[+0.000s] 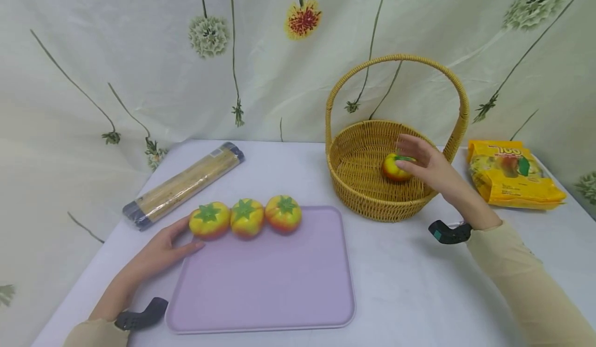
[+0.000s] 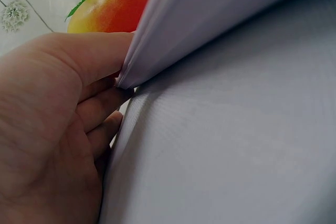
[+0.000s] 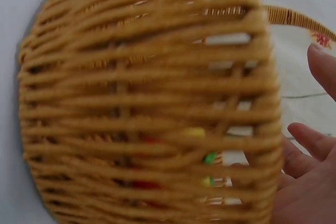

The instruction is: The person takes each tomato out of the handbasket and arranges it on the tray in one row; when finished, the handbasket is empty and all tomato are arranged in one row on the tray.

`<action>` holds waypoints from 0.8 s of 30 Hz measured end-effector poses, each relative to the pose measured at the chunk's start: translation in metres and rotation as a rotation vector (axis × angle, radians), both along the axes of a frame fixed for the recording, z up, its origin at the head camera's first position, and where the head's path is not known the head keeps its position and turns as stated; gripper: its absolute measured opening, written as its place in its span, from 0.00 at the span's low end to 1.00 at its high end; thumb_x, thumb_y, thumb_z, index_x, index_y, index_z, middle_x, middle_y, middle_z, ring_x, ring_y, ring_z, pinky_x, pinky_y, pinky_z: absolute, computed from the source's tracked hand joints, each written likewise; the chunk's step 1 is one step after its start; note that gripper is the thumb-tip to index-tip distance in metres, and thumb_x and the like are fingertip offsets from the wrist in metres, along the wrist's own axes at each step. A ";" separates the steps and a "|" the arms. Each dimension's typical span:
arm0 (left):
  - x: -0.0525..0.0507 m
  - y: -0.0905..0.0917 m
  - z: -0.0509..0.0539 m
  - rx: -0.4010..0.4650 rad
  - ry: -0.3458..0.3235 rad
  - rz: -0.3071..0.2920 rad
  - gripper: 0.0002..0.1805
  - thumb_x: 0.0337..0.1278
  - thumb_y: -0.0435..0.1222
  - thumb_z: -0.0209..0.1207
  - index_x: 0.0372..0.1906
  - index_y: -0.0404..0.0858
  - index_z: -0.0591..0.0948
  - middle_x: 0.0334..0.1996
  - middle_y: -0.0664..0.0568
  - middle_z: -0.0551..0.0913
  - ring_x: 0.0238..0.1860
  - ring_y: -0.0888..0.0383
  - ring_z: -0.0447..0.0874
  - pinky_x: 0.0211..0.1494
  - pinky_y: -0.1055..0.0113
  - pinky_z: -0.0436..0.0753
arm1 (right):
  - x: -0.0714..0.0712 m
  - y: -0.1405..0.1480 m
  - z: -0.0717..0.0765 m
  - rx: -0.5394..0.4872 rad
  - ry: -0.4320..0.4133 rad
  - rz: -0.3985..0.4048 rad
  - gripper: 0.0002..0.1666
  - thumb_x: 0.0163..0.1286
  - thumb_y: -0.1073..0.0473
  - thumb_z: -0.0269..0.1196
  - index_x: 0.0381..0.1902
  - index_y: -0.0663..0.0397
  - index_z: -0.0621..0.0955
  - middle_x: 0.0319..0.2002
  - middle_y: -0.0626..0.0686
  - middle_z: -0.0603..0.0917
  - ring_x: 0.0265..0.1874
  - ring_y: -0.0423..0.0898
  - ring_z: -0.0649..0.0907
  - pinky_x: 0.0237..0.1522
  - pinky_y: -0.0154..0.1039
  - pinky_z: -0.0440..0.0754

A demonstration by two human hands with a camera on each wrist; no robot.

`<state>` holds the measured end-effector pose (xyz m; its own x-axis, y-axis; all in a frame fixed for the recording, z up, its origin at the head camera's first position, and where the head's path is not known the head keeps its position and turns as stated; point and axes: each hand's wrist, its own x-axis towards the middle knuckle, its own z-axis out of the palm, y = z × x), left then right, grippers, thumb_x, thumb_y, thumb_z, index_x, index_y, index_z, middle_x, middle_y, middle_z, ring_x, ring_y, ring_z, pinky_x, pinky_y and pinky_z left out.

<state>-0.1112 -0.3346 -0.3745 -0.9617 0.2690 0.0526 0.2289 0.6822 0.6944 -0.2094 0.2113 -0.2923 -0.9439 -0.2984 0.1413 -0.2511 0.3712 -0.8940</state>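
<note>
Three yellow-red toy persimmons (image 1: 247, 217) with green star-shaped tops stand in a row along the far edge of a lilac tray (image 1: 265, 285). My left hand (image 1: 160, 251) is at the tray's far left corner, beside the leftmost persimmon. In the left wrist view its thumb (image 2: 105, 51) lies over the tray's rim, with the fingers under it. My right hand (image 1: 430, 166) hovers over the right side of a wicker basket (image 1: 372, 207), fingers spread and apart from the thumb. Another persimmon (image 1: 393, 168) lies inside the basket just below that hand, partly covered by it.
A wrapped, rolled bamboo mat (image 1: 186, 184) lies at the back left. At the right stands a yellow snack bag (image 1: 514, 174). The basket's tall arched handle (image 1: 396, 57) rises beside the right hand. A floral cloth (image 1: 274, 88) hangs behind the table.
</note>
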 end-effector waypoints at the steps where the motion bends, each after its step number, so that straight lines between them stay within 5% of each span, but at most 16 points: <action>1: 0.000 0.000 0.000 0.001 0.000 0.000 0.41 0.55 0.39 0.64 0.67 0.24 0.57 0.65 0.29 0.60 0.66 0.34 0.52 0.63 0.39 0.54 | -0.001 0.002 -0.001 0.011 -0.004 -0.015 0.38 0.70 0.56 0.58 0.71 0.57 0.55 0.67 0.61 0.60 0.65 0.57 0.61 0.63 0.57 0.60; 9: -0.001 0.000 0.001 0.003 0.011 0.006 0.41 0.54 0.39 0.64 0.67 0.25 0.58 0.65 0.30 0.60 0.66 0.33 0.53 0.63 0.39 0.53 | -0.006 0.011 -0.006 0.061 -0.041 -0.094 0.44 0.69 0.52 0.58 0.73 0.57 0.49 0.71 0.62 0.52 0.69 0.58 0.52 0.66 0.58 0.50; 16: -0.003 -0.002 -0.001 0.001 0.015 -0.001 0.41 0.54 0.39 0.65 0.67 0.25 0.59 0.64 0.31 0.61 0.66 0.34 0.53 0.64 0.41 0.54 | -0.008 0.010 -0.006 0.115 -0.034 -0.074 0.45 0.69 0.53 0.59 0.73 0.61 0.48 0.71 0.64 0.50 0.68 0.61 0.51 0.65 0.60 0.50; 24: -0.003 -0.002 -0.002 0.013 0.003 -0.002 0.41 0.54 0.39 0.64 0.67 0.25 0.59 0.64 0.30 0.60 0.66 0.34 0.53 0.63 0.39 0.53 | -0.014 0.006 -0.001 0.196 -0.119 -0.062 0.46 0.69 0.53 0.59 0.72 0.65 0.47 0.70 0.67 0.50 0.67 0.64 0.52 0.65 0.60 0.51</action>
